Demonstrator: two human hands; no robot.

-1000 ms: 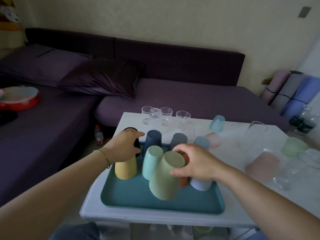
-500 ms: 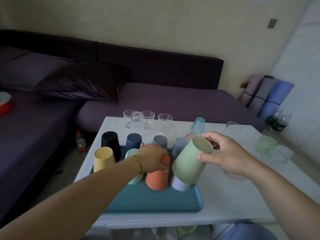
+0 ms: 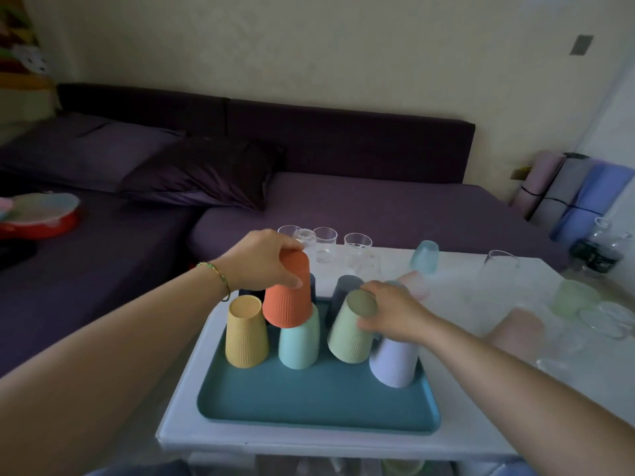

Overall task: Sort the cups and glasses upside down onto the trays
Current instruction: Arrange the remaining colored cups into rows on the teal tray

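A teal tray lies on the white table and carries upside-down ribbed cups. My left hand grips an orange cup by its base, lifted upside down above the mint cup. My right hand holds a light green cup upside down and tilted, its rim low over the tray between the mint cup and a lilac cup. A yellow cup stands at the left. Dark cups stand behind, partly hidden.
Clear glasses line the table's far edge, with a tall glass to the right. Blue, pink and green frosted cups and more glassware sit to the right of the tray. A purple sofa lies behind.
My left hand has lifted the orange cup off the tray and up over the mint cup. My right hand has brought the light green cup down and left onto the tray.
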